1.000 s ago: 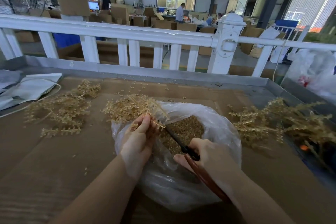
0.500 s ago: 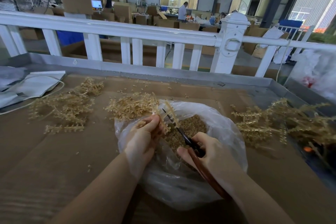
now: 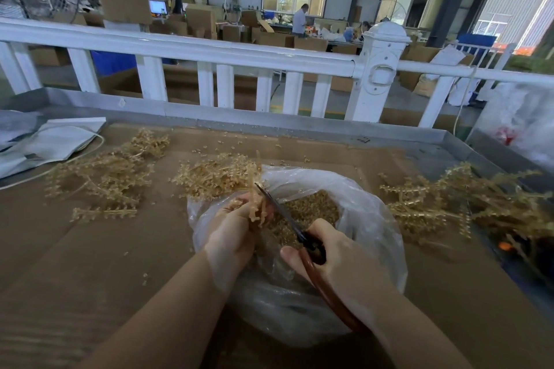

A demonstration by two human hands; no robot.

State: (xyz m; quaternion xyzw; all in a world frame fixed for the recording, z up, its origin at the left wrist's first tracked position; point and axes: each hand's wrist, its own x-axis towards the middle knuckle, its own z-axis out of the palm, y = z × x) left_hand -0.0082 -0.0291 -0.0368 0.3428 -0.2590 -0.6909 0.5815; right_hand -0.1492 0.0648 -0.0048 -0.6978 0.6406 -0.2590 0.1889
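From the head view, the left hand (image 3: 230,231) sits at the centre of the frame, over the near-left rim of a clear plastic bag (image 3: 374,219). Its grip pinches a tan plastic sprig (image 3: 257,186) between thumb and fingers. The sprig stands almost upright, its long axis running from the fingers toward the top of the frame, with short side stubs bunched at the hand.

The right hand (image 3: 338,255), just right of centre and lower, has its grip curled round the reddish-brown handles of the scissors (image 3: 281,213). The scissors lie on a slant, handles at lower right along the wrist and the dark tip pointing to upper left. The tip touches the sprig just above the left fingers. Whether the blades are parted cannot be told.

Beneath both hands the bag lies open on the brown cardboard surface (image 3: 90,263), holding a heap of small tan bits (image 3: 311,210). Loose sprigs lie in a left pile (image 3: 102,177), a middle pile (image 3: 212,174) just behind the bag, and a right pile (image 3: 449,204). White papers (image 3: 51,141) rest at the left edge. A white railing (image 3: 239,54) crosses the frame behind the surface.
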